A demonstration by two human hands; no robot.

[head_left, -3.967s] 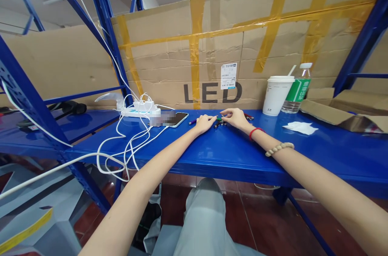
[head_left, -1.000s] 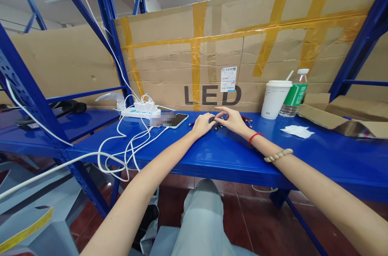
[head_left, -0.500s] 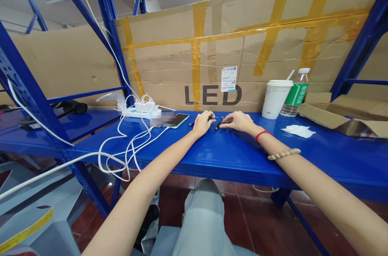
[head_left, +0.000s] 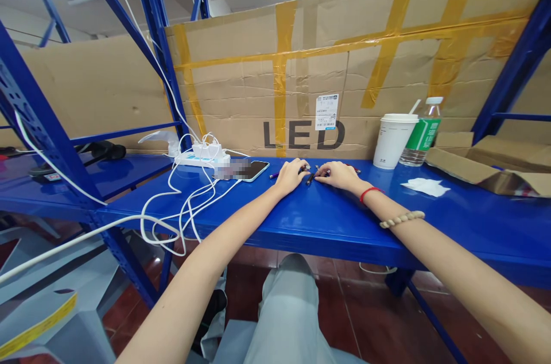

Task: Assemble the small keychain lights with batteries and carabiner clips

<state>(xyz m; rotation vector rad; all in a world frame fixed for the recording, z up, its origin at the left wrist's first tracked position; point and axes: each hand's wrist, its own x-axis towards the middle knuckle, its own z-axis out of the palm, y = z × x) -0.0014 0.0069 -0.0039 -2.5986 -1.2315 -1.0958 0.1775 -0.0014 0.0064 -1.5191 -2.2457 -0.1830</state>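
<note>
My left hand point(head_left: 291, 175) rests on the blue shelf point(head_left: 297, 217) with its fingers pinched around a small dark piece point(head_left: 305, 169), mostly hidden. Just right of it, my right hand point(head_left: 340, 174) is curled low over the surface. Its thumb and fingertips are closed at a short black stick-like piece point(head_left: 310, 179); what they grip is too small to make out. A thin purple-dark stick point(head_left: 274, 175), perhaps a pen, pokes out left of my left hand. Something reddish point(head_left: 357, 169) shows behind my right hand.
Left of my hands lie a phone point(head_left: 257, 170), a white power strip point(head_left: 206, 156) and tangled white cables point(head_left: 185, 220). At the right stand a paper cup point(head_left: 392, 143), a bottle point(head_left: 422, 134), a crumpled tissue point(head_left: 425, 186) and an open cardboard box point(head_left: 495, 163). Taped cardboard point(head_left: 241, 94) stands behind.
My right hand has shifted slightly, its fingers more curled, and the reddish thing behind it has come into view. My left hand keeps its pinch almost in place.
</note>
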